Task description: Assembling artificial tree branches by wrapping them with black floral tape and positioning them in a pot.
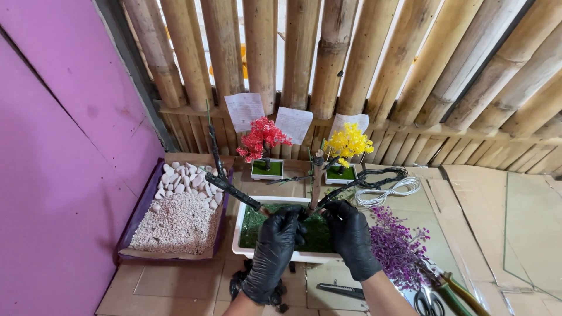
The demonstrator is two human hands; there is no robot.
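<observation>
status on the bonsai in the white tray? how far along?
Done: two small trees, red and yellow, stand finished in their pots at the back. In hand: left hand and right hand, both gloved, grip the bare trunk standing in the white tray of green filler. Left: the branches carry no foliage; purple sprigs lie beside the tray, and the pebbles sit in their own tray.

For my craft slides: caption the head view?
Gloved left hand and right hand grip bare trunk in white planter.

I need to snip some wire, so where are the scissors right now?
In the head view, the scissors lie at the bottom right, below the purple flower sprigs and beside the green-handled pliers.
</observation>
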